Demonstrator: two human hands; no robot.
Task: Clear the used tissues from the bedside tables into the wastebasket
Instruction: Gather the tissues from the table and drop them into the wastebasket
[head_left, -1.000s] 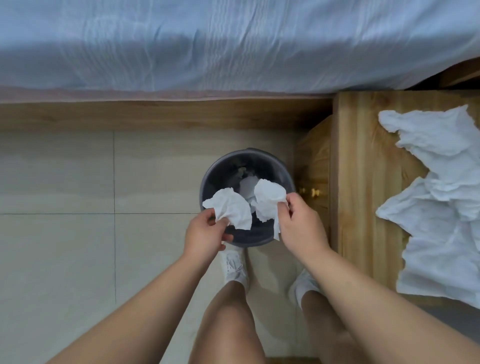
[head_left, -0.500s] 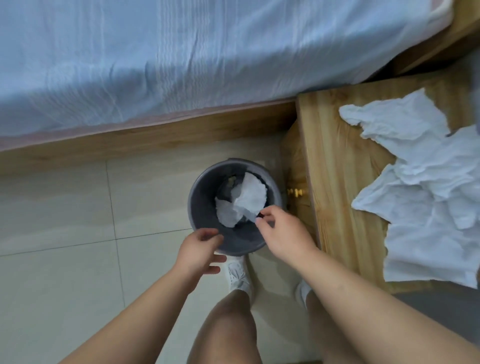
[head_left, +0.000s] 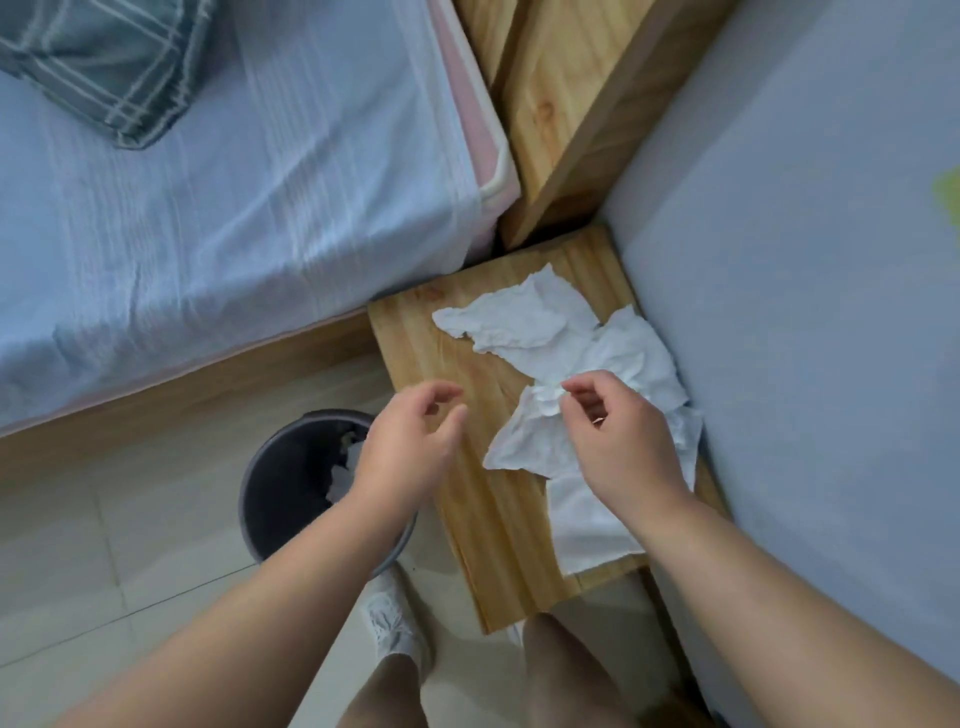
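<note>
Several crumpled white tissues (head_left: 524, 322) lie spread over the right half of the wooden bedside table (head_left: 498, 545). My right hand (head_left: 623, 441) hovers over them, fingers curled and apart, its fingertips touching a bunched spot in the middle tissue (head_left: 519, 436), which still lies flat on the table. My left hand (head_left: 410, 452) is open and holds nothing, above the table's left edge. On the floor left of the table stands the dark grey wastebasket (head_left: 280, 499), with white tissues (head_left: 340, 475) inside; my left forearm crosses its right side.
A bed with a pale blue sheet (head_left: 208, 208) and a plaid pillow (head_left: 104, 67) fills the upper left. A wooden headboard (head_left: 561, 104) rises behind the table. A pale grey surface (head_left: 805, 312) borders the table's right side. My feet in white socks (head_left: 389, 623) stand on the tiled floor (head_left: 104, 571).
Both hands let their tissues drop into the wastebasket, then swung right and up to the bedside table. The view turned right toward the table and headboard.
</note>
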